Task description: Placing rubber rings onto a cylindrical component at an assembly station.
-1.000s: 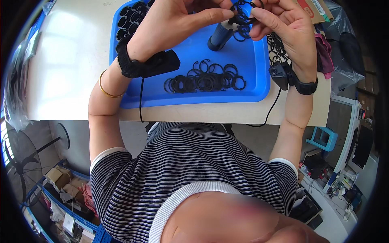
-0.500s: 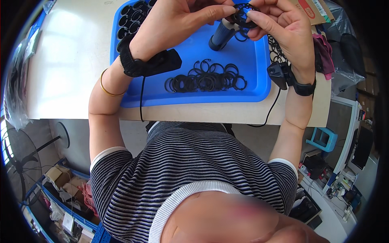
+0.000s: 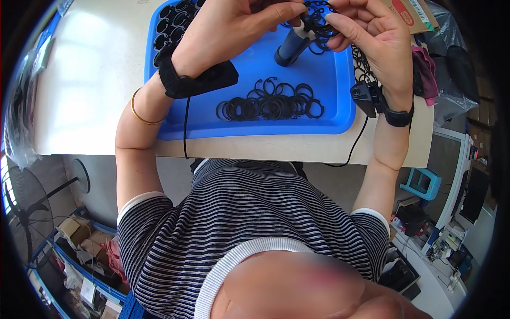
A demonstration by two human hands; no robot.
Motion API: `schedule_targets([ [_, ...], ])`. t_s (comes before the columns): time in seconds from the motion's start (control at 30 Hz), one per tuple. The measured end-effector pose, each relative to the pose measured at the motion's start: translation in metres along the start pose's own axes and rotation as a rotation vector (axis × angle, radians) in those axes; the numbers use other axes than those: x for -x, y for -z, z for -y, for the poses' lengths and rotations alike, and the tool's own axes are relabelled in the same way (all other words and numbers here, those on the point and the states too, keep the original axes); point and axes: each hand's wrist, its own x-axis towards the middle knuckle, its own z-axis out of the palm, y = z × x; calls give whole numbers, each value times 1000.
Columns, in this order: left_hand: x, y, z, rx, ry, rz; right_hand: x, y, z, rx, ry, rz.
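My left hand (image 3: pixel 234 26) and my right hand (image 3: pixel 366 32) meet above the far part of a blue tray (image 3: pixel 329 125). Between their fingertips they pinch a black snap ring (image 3: pixel 317 22) at the tip of a tool with a dark blue handle (image 3: pixel 291 48), which slants down toward the tray. Which hand carries the tool I cannot tell. A loose pile of black snap rings (image 3: pixel 271 103) lies on the tray's near half. More black rings stand in rows (image 3: pixel 170 24) at the tray's far left corner. Both wrists wear black straps with small devices and cables.
The tray sits on a white table (image 3: pixel 79 85). A cardboard box (image 3: pixel 411 13) and a dark red cloth (image 3: pixel 425 69) lie at the right edge, with a chain of black rings (image 3: pixel 364 64) beside the tray. A floor fan (image 3: pixel 24 202) and storage bins stand below left.
Both hands have stayed over the tray's far part, with only small finger movements around the ring and tool tip. The pile of rings has not moved.
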Motion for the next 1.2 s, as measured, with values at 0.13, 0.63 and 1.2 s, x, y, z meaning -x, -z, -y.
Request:
schedule_targets([
  [0.13, 0, -2, 2, 135, -17, 41, -1, 0, -2, -38, 22, -8],
  [0.63, -3, -1, 7, 195, -31, 42, 0, 1, -1, -58, 24, 0],
  [1.2, -4, 3, 5, 211, 53, 49, 1, 2, 0, -48, 57, -9],
])
